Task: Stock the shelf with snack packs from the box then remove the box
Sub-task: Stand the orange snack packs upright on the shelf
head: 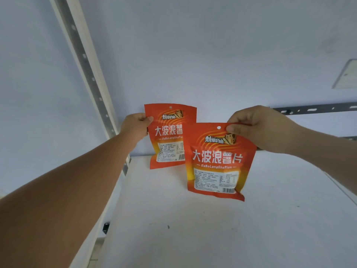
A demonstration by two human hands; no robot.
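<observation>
Head view | hands (135,125) (257,128) pinch snack packs (169,136) (218,161) | above shelf (193,229)

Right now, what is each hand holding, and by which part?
The left hand pinches the rear snack pack at its top left corner. The right hand pinches the front snack pack at its top edge, just right of the hang hole.

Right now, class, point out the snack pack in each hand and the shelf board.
Left-hand snack pack (168,131), head view: white lettering.
Right-hand snack pack (216,157), head view: white lettering.
Shelf board (193,229), head view: bare white top.
</observation>
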